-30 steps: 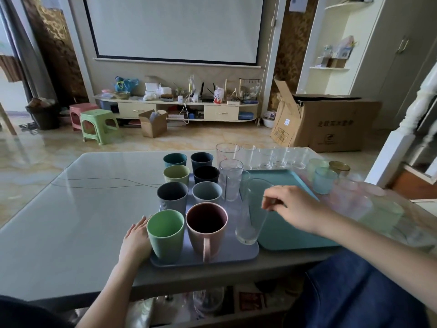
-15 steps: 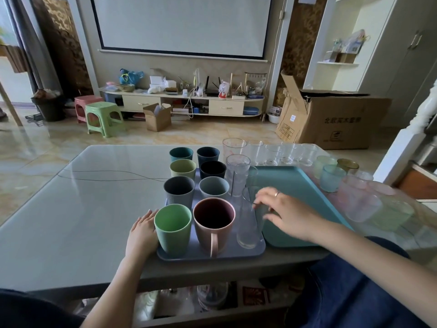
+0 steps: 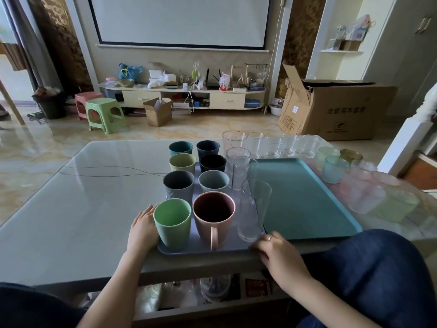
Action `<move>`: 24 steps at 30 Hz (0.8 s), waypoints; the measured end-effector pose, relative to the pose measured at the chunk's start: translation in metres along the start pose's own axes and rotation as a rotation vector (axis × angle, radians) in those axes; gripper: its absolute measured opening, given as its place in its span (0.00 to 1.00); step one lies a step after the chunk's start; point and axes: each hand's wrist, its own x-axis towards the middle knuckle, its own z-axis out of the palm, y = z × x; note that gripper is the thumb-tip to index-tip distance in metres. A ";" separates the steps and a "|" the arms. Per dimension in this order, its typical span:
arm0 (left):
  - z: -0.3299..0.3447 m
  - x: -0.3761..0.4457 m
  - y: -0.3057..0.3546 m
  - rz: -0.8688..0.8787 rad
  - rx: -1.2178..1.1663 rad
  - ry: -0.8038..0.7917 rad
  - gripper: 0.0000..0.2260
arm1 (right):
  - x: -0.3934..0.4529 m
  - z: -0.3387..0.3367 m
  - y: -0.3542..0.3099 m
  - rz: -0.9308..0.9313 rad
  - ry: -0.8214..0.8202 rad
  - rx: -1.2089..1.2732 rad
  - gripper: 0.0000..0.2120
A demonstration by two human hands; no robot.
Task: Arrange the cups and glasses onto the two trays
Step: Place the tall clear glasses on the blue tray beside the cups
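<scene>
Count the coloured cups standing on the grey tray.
8, in two columns. Left, far to near: teal, olive, dark grey, green. Right: navy, black, pale grey, pink mug. None seem hidden.
</scene>
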 end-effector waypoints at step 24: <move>0.001 0.028 -0.023 -0.004 0.155 0.027 0.26 | 0.047 0.017 -0.017 -0.101 0.155 -0.334 0.18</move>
